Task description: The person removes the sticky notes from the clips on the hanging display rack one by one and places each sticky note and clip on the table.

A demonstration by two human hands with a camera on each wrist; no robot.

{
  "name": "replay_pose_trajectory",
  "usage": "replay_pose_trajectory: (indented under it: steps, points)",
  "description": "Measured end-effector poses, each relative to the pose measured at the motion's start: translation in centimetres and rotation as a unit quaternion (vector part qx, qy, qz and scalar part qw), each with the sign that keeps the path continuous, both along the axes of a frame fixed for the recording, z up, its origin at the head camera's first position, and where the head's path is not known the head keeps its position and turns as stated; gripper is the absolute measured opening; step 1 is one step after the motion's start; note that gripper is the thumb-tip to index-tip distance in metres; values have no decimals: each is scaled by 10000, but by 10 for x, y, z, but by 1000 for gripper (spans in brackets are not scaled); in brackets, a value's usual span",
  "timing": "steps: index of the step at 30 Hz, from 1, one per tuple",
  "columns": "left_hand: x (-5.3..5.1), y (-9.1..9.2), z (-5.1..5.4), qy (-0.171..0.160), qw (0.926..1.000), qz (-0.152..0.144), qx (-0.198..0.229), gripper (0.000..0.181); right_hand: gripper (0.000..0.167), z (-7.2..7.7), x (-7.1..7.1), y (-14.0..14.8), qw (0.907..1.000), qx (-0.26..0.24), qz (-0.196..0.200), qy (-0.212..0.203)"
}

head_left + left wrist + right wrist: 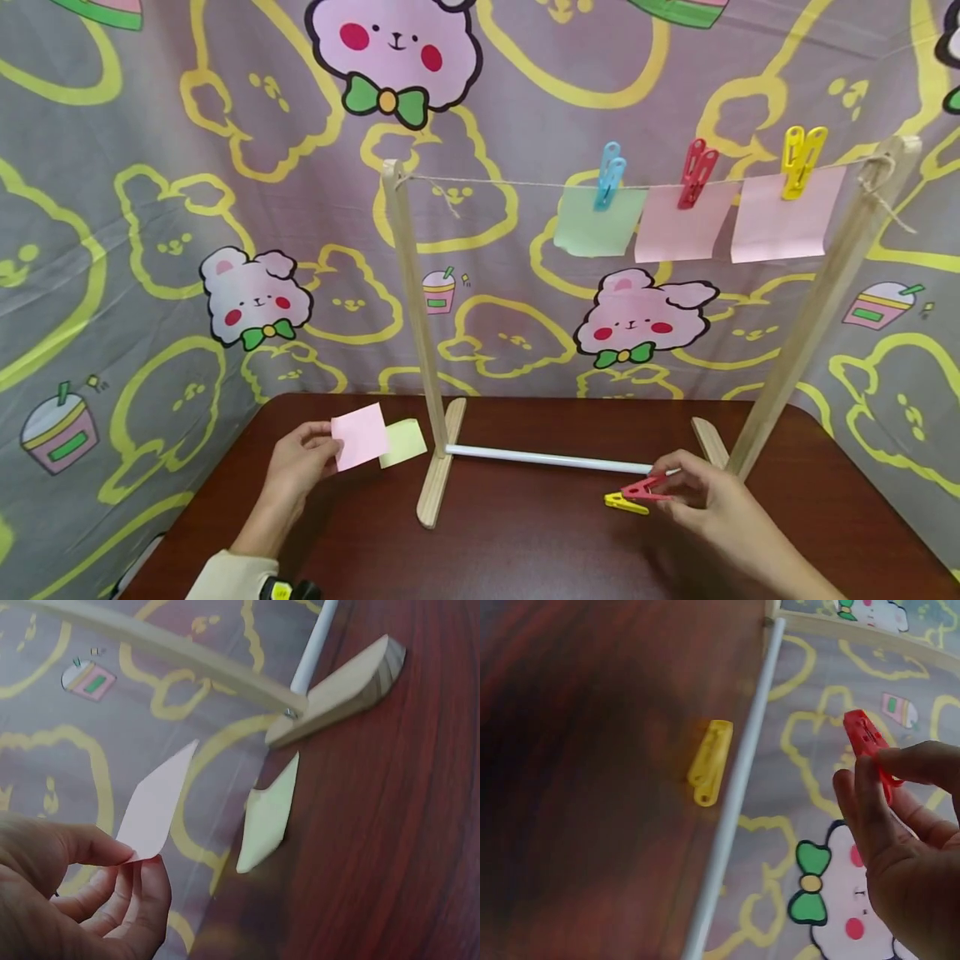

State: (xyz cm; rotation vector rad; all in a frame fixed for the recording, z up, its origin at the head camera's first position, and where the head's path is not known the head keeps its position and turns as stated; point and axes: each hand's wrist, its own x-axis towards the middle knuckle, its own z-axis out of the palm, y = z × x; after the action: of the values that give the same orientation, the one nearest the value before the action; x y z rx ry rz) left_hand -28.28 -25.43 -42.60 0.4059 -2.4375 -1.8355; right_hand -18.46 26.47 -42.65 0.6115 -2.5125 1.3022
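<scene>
My left hand (298,463) pinches a pink paper note (360,437) by its edge between thumb and fingers, held above the table's left side. Behind it, a pale yellow note (405,443) lies on the table beside the rack's left foot. On the other side, my right hand (703,493) pinches a red clothespin (864,735) near the rack's lower bar. A yellow clothespin (711,761) lies on the table beside that bar, apart from the fingers. Along the string hang a green note (596,229) under a blue clothespin (610,179) and two pink notes (684,225) under red and yellow clothespins.
A wooden rack with a left post (417,317), a right post (817,325) and a white lower bar (547,458) stands on the dark red table (525,542). String (495,182) runs between the post tops. A patterned curtain (510,275) surrounds the table.
</scene>
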Motion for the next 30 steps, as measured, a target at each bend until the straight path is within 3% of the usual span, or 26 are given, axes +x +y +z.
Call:
replay_pose_trajectory:
  steps: [5,11,23,30]
  points:
    - [-3,-10,-8,-143,9997,56,-178,40,33,-17,-1,8,9995,98,178,226]
    - [-4,-15,-14,-216,9990,119,-369,39,30,-31,-3,16,9989,187,429,-59]
    - [-5,-20,-26,-328,9978,212,-538,39,28,-40,-3,24,9951,584,214,-762]
    - [-9,-18,-29,-330,9980,163,-507,40,31,-45,-4,24,9933,965,-34,-639]
